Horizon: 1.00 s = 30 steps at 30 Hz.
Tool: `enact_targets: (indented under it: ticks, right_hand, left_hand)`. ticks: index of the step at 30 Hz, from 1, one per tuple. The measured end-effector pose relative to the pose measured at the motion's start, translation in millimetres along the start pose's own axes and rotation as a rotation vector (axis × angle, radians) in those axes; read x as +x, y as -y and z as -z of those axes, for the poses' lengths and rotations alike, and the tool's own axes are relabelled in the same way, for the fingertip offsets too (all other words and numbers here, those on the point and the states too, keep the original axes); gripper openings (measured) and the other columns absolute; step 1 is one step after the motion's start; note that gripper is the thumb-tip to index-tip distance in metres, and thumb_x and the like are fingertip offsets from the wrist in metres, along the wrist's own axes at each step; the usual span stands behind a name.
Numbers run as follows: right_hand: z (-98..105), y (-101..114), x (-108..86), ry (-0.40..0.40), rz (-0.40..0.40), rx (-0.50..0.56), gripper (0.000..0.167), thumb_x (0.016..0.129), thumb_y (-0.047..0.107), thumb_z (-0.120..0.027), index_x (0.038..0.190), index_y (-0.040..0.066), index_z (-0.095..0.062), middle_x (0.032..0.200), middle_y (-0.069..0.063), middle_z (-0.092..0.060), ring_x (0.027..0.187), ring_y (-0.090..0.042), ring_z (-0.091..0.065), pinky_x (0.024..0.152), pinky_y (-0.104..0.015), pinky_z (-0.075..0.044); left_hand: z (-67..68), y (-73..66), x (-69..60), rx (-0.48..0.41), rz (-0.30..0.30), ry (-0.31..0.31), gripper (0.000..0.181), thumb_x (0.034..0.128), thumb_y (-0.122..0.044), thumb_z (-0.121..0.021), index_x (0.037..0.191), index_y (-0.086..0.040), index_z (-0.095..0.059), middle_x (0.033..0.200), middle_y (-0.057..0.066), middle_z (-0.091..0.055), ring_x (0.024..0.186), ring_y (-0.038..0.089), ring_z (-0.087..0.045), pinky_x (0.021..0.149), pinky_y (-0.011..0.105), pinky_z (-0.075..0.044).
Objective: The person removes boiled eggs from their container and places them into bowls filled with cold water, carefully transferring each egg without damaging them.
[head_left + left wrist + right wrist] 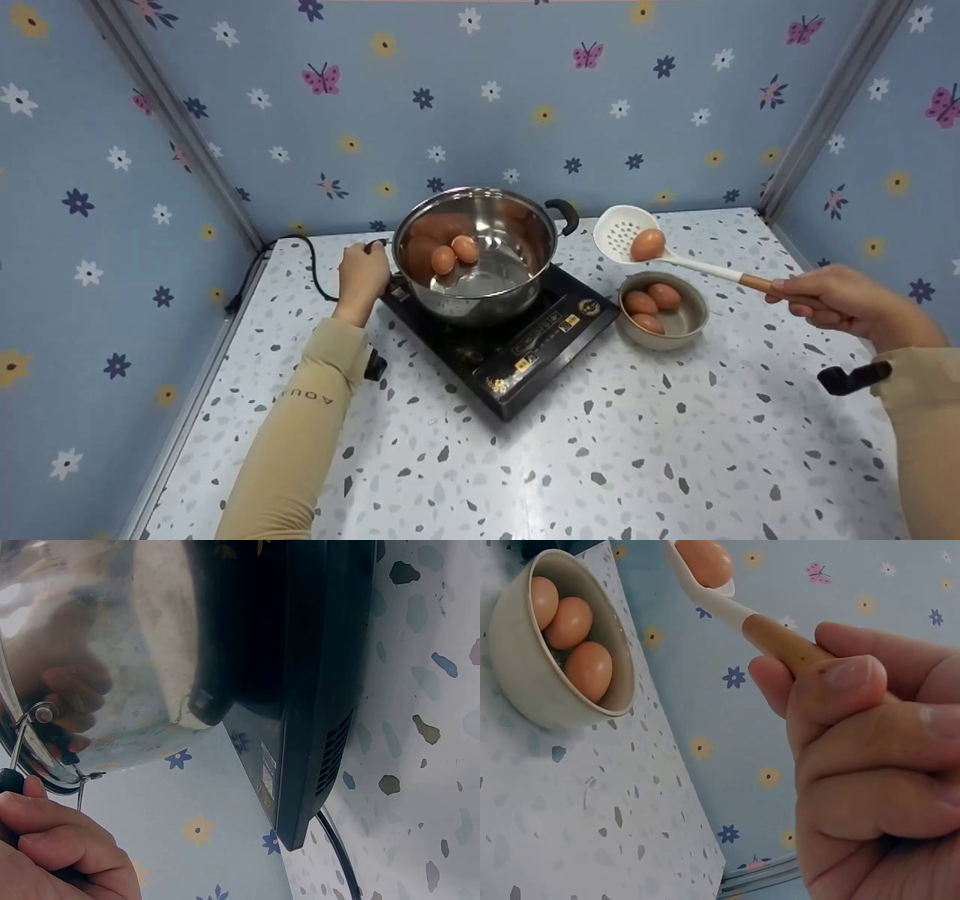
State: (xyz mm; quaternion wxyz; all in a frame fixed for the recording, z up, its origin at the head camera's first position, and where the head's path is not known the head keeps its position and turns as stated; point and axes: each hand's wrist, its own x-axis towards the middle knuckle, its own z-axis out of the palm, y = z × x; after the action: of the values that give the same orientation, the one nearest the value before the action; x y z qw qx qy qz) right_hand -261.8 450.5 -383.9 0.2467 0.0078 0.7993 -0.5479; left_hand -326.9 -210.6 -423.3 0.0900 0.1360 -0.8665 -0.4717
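Note:
A steel pot (487,304) stands on a black induction cooker (517,367), with two brown eggs (454,255) inside. My left hand (363,276) grips the pot's left handle; the left wrist view shows its curled fingers (67,844) round the black handle beside the pot wall (157,652). My right hand (847,300) holds the wooden handle of a white slotted ladle (621,232), fingers curled round it in the right wrist view. One brown egg (648,244) lies in the ladle, above and behind a beige bowl (660,341) that holds three eggs (589,671).
A black cord (313,262) runs from behind my left hand to the table's left edge. Patterned blue panels (480,127) enclose the back and both sides of the speckled table (600,465). The pot's right handle (564,216) points toward the ladle.

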Motion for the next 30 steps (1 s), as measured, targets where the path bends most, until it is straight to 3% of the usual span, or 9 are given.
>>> enact_targets:
  ticks: [6,10,13,21,30]
  right_hand:
    - [9.3,-16.5,-0.5,0.04,0.007,0.008,0.039,0.118,0.02,-0.048,0.103,0.022,-0.085,0.066,0.009,-0.058,0.052,-0.013,-0.022,0.049,-0.03,-0.022]
    - [14.4,-25.5,-0.9,0.028,-0.019,-0.012,0.038,0.117,0.021,-0.05,0.102,0.023,-0.084,0.064,0.009,-0.055,0.051,-0.015,-0.019,0.049,-0.032,-0.021]
    - [17.7,-31.3,-1.4,0.007,-0.055,-0.044,0.037,0.117,0.023,-0.052,0.1,0.025,-0.085,0.063,0.009,-0.055,0.05,-0.012,-0.023,0.048,-0.03,-0.024]
    - [28.3,-45.5,-2.9,-0.032,-0.155,-0.131,0.032,0.115,0.03,-0.056,0.097,0.034,-0.083,0.065,0.01,-0.058,0.046,-0.002,-0.038,0.049,-0.021,-0.039]
    - [36.1,-61.9,-6.6,-0.083,-0.17,-0.173,0.03,0.113,0.032,-0.06,0.094,0.037,-0.082,0.065,0.009,-0.056,0.046,-0.004,-0.037,0.049,-0.023,-0.04]
  left_hand:
    - [-0.3,-0.3,1.4,0.007,0.01,0.0,0.034,0.1163,-0.028,-0.038,0.103,-0.002,-0.056,0.089,0.013,-0.05,0.076,0.027,-0.05,0.07,0.036,-0.042]
    - [-0.7,-0.5,2.2,0.024,0.008,-0.006,0.038,0.1163,-0.027,-0.038,0.111,0.003,-0.061,0.093,0.015,-0.053,0.081,0.029,-0.051,0.072,0.036,-0.041]
    - [-0.3,-1.0,1.8,0.029,0.008,-0.004,0.041,0.1165,-0.028,-0.037,0.117,0.004,-0.062,0.093,0.014,-0.054,0.078,0.027,-0.052,0.07,0.035,-0.042]
    - [0.3,-0.8,1.4,0.021,0.015,0.007,0.038,0.1164,-0.028,-0.037,0.111,0.001,-0.06,0.09,0.011,-0.052,0.072,0.023,-0.05,0.068,0.035,-0.043]
    - [-0.2,0.4,1.7,-0.006,0.008,0.008,0.039,0.1161,-0.028,-0.038,0.114,0.003,-0.062,0.092,0.012,-0.053,0.077,0.025,-0.051,0.07,0.035,-0.044]
